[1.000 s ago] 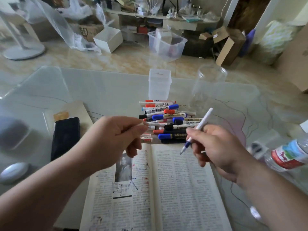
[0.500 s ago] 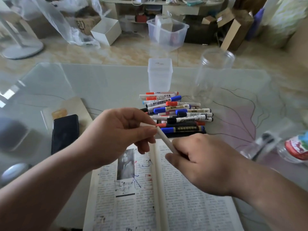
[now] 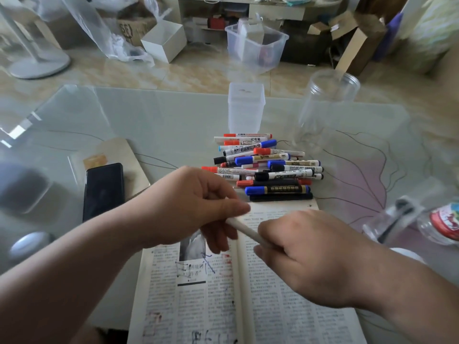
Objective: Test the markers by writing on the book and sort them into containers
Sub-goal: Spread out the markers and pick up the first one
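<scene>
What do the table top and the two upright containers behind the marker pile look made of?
Table top: probably glass, glossy; it shows bright reflections. Square container: translucent plastic, matte, milky walls. Round jar: clear, glossy, the floor shows through it; plastic or glass, cannot tell.

— From where is the scene viewed?
— From the head, above and behind the hands. One wide view is faced forward and down.
— How near is it set?
— Close: the left hand (image 3: 188,207) and right hand (image 3: 305,256) are seen large, low in the view, with a marker (image 3: 248,233) held between them and the book (image 3: 223,294) beneath them.
— How far is it carried?
— A pile (image 3: 268,167) is caught just beyond the hands, and a box (image 3: 246,108) and jar (image 3: 327,105) farther beyond, on the table (image 3: 161,115).
</scene>
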The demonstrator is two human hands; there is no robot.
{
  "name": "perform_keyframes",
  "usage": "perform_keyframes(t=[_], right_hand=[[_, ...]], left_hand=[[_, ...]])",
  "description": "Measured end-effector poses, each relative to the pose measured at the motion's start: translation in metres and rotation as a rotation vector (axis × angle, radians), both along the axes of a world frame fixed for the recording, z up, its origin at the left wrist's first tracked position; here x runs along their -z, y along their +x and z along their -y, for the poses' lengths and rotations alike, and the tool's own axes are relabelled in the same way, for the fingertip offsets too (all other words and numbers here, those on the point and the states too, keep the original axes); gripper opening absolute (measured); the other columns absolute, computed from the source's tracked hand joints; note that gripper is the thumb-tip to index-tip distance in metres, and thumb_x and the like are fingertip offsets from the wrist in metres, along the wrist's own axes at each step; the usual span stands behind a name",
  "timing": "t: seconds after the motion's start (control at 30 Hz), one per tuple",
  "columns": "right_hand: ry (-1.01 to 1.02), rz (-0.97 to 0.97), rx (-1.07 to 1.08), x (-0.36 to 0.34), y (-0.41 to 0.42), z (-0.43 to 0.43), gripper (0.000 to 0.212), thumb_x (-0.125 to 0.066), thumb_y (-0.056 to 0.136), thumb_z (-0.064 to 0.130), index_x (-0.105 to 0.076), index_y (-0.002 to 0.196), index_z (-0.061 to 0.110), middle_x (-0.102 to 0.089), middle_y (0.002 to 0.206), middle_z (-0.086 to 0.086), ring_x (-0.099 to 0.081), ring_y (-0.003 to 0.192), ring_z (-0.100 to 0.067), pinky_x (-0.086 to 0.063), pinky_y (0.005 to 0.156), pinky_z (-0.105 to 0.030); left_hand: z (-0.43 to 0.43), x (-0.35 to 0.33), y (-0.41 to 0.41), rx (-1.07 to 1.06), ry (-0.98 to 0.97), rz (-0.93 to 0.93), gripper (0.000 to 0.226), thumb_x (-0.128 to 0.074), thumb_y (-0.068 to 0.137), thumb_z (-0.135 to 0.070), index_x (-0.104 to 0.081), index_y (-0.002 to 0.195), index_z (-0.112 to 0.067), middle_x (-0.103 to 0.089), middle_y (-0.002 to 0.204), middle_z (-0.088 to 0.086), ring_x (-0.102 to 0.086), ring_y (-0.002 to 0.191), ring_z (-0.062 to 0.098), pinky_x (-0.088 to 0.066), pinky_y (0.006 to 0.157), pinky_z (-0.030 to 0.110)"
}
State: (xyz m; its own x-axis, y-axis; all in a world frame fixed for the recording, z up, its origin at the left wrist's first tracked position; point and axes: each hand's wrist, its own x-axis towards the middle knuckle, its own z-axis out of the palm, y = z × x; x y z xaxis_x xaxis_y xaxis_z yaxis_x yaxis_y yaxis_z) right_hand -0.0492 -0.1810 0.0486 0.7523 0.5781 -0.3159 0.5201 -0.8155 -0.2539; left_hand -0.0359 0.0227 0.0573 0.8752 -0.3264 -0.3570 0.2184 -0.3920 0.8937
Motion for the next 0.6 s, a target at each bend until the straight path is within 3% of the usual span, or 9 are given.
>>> perform_keyframes(t=[0.1,0.17,0.47,0.6], right_hand=[[0.035,-0.027,0.070,-0.003,0.006,0.004,0.041,-0.042,0.100,0.053,-0.042,0.072,0.023,-0.048,0.067,0.007,-0.045,0.064,-0.010,-0.027,0.053,-0.022],[0.049,-0.033,0.092,-0.003,0.008,0.007,0.042,-0.044,0.099,0.053,-0.043,0.071,0.022,-0.051,0.066,0.007,-0.045,0.062,-0.008,-0.026,0.052,-0.022],[0.065,-0.069,0.117,0.000,0.010,0.012,0.044,-0.047,0.098,0.054,-0.045,0.070,0.020,-0.052,0.065,0.005,-0.047,0.060,-0.010,-0.029,0.052,-0.026],[0.019,-0.051,0.056,-0.001,0.006,0.013,0.045,-0.043,0.099,0.056,-0.042,0.069,0.022,-0.051,0.065,0.006,-0.047,0.061,-0.011,-0.026,0.051,-0.024]], left_hand=[[-0.003,0.003,0.002,-0.150,-0.193,-0.044,0.020,-0.071,0.075,-0.022,-0.071,0.079,-0.002,-0.071,0.072,0.024,-0.068,0.052,0.029,-0.058,0.050,0.032],[-0.005,0.006,0.005,-0.164,-0.219,-0.040,0.013,-0.073,0.073,-0.020,-0.076,0.076,-0.008,-0.072,0.073,0.022,-0.067,0.054,0.028,-0.058,0.054,0.032],[-0.007,0.007,0.004,-0.102,-0.147,-0.002,0.014,-0.078,0.071,-0.009,-0.080,0.084,-0.007,-0.073,0.071,0.018,-0.071,0.058,0.026,-0.057,0.060,0.025],[-0.007,-0.001,0.003,0.010,0.003,0.010,0.006,-0.075,0.081,-0.009,-0.079,0.086,-0.008,-0.076,0.071,0.010,-0.074,0.061,0.022,-0.059,0.062,0.023]])
